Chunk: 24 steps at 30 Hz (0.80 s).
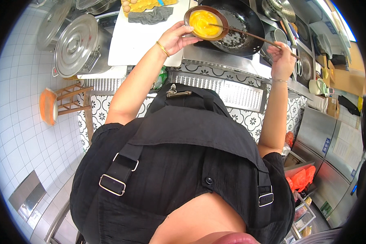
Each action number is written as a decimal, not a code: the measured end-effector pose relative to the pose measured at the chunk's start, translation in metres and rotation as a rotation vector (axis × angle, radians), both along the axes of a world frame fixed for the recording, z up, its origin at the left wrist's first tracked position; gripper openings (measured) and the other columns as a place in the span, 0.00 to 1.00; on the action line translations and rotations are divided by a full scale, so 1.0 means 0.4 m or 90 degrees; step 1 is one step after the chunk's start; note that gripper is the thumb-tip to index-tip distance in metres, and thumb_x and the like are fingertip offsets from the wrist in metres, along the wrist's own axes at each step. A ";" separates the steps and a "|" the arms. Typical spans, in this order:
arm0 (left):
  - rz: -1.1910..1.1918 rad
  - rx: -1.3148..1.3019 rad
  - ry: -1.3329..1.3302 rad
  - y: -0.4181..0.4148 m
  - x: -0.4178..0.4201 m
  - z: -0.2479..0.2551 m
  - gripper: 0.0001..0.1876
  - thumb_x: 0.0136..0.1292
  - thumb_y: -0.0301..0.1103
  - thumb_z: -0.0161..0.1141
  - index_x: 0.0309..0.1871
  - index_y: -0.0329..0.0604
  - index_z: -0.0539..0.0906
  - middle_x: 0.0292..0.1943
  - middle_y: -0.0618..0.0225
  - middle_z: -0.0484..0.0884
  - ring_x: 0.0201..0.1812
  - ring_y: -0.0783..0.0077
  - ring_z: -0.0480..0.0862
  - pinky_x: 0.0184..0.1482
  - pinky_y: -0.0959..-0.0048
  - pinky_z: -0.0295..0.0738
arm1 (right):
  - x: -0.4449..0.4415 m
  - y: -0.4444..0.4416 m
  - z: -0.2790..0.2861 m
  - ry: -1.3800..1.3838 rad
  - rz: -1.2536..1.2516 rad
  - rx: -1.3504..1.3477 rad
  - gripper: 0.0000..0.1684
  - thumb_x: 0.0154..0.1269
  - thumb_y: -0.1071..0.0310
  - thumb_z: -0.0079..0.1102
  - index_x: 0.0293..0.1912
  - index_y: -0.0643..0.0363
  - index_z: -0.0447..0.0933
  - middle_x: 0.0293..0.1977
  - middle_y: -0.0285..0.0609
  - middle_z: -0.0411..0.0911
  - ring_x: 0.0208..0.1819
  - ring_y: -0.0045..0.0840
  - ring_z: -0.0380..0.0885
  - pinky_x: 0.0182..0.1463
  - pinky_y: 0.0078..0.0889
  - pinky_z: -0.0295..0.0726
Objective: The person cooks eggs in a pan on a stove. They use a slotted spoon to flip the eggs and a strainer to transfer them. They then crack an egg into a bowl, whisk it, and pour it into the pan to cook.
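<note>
My left hand (178, 38) holds a brown bowl (225, 30) by its near left side. Yellow beaten egg (202, 24) lies inside it. The bowl is over the left part of a black wok (253, 23), hiding some of the wok's inside. Wet, shiny patches and small whitish bubbles show on the wok's surface. In my right hand (282, 61) are long brown chopsticks (250, 34); whether one or two cannot be made out. Their tips reach into the egg, and their back end sticks out past my hand.
A white board (143, 42) at left bears a grey cloth (151, 16) and a yellow egg carton (137, 5) with eggs. Farther left stands a large lidded steel pot (76, 45). A wooden stool (74, 99) is below. Steel strainers (279, 10) lie right of the wok.
</note>
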<state>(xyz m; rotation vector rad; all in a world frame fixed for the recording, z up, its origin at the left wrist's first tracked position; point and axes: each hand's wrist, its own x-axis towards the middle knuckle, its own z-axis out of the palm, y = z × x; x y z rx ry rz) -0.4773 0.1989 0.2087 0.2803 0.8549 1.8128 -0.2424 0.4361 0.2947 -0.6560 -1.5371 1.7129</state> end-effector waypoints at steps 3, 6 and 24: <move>0.011 0.001 0.016 0.023 -0.008 -0.003 0.19 0.62 0.28 0.55 0.54 0.35 0.65 0.51 0.53 0.73 0.50 0.48 0.79 0.56 0.60 0.76 | -0.014 -0.016 -0.011 0.005 0.053 -0.031 0.16 0.68 0.66 0.43 0.36 0.70 0.74 0.25 0.49 0.79 0.28 0.27 0.79 0.36 0.26 0.78; 0.010 0.005 0.016 0.051 -0.020 -0.020 0.18 0.62 0.28 0.55 0.53 0.35 0.66 0.51 0.53 0.73 0.50 0.48 0.79 0.56 0.59 0.76 | -0.021 0.009 -0.015 0.019 0.000 0.000 0.16 0.69 0.66 0.43 0.38 0.71 0.74 0.27 0.51 0.79 0.29 0.29 0.80 0.37 0.26 0.78; -0.018 -0.004 0.001 0.187 -0.011 -0.077 0.17 0.61 0.26 0.55 0.52 0.34 0.65 0.49 0.53 0.73 0.52 0.50 0.78 0.58 0.61 0.74 | 0.009 0.057 -0.090 0.042 -0.028 -0.014 0.16 0.69 0.66 0.43 0.37 0.69 0.74 0.26 0.50 0.78 0.29 0.27 0.79 0.37 0.26 0.79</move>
